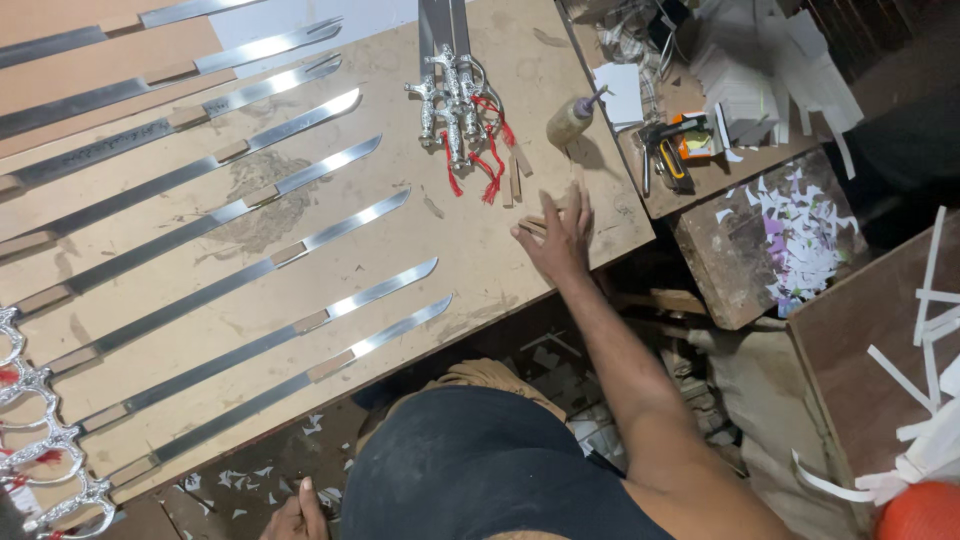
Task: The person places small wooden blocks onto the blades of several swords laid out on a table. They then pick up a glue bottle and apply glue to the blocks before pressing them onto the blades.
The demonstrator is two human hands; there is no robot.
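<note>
Here my right hand [556, 236] lies flat, fingers spread, on the small pale wooden strips [534, 224] near the right edge of the worn plywood tabletop [480, 262], where a reach from my seat meets them. My left hand [296, 518] hangs low by my knee; I cannot tell if it grips anything. The long steel sword blades [300, 240] lie in parallel diagonals, apart from each other, leaving bare board between them and my right hand
</note>
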